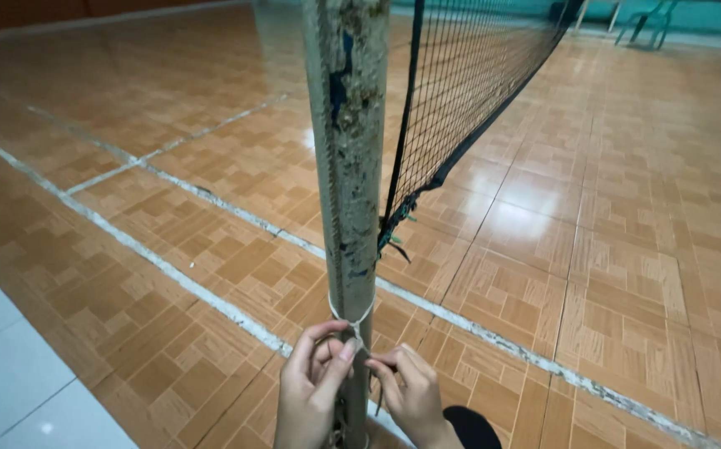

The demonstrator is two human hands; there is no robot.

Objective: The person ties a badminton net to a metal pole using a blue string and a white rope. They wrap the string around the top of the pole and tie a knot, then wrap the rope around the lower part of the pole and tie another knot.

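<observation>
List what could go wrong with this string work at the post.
The thin white string loops a rough, flaking post; it may fray or snap there. The left hand and right hand pinch it close to the post, so knuckles could scrape. The net edge looks frayed.

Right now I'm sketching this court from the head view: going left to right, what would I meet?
Pale floor tiles → left hand → worn post → right hand → black net → green chair frame.
</observation>
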